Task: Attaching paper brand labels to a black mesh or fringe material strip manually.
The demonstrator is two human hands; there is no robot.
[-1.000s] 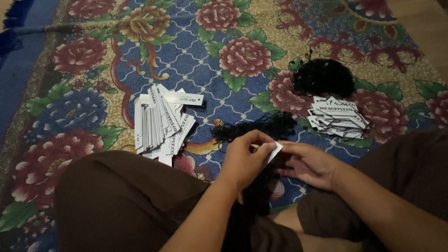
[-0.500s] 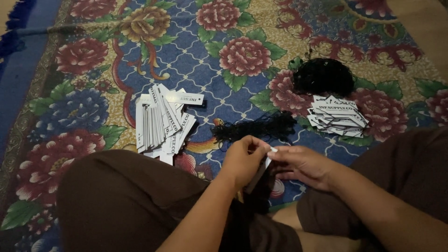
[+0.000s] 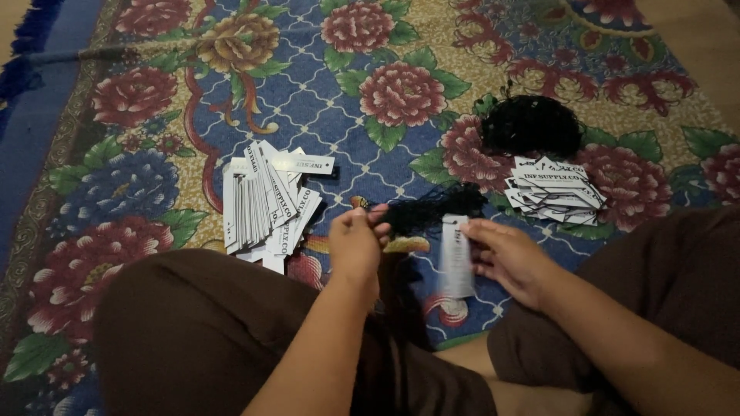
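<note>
- Head view: the hands are drawing apart from each other; half a second ago they were meeting close together over one white tag, and now a gap is showing between them.
- The right hand (image 3: 512,258) is carrying the tag (image 3: 456,256) out to its side, fingers curled lightly around one long edge, the tag standing upright and blurred with motion.
- The left hand (image 3: 356,243) is pinching closed on the end of a black string bundle (image 3: 432,212), which is lying across the rug (image 3: 370,146) just beyond the hands.
- Judging from that, the person is reaching for a fresh string while the tag is waiting in the other hand; whether a string is already hanging from this tag I cannot tell.
- No real containers are showing; the stock is sitting in loose heaps on the rug.
- A fanned tag pile (image 3: 266,204) is lying to the left, near the left knee.
- A smaller tag stack (image 3: 555,191) is lying to the right, touching a dark string heap (image 3: 532,125) behind it.
</note>
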